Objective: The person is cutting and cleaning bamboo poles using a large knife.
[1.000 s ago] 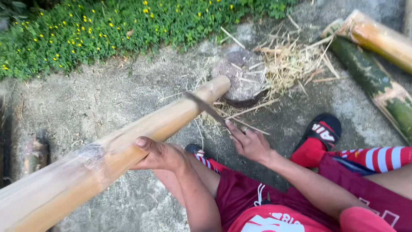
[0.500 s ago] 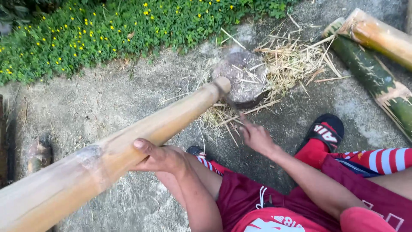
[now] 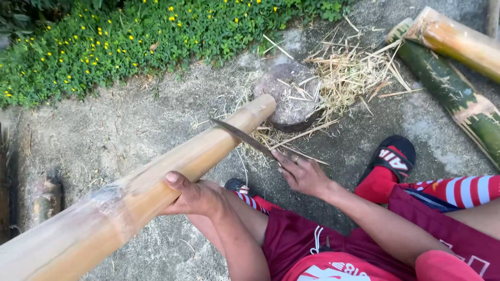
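- Left hand [image 3: 195, 195] grips the bamboo pole [image 3: 156, 179], which runs from 8 o'clock towards the stone [image 3: 291, 96].
- Right hand [image 3: 302, 174] clasps the knife [image 3: 242, 136], blade resting on the pole at 11 o'clock.

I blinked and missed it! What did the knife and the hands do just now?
The right hand swung the knife down beside the pole, then back up against the bamboo pole near its far end. The left hand kept gripping the pole; the stone stayed put.
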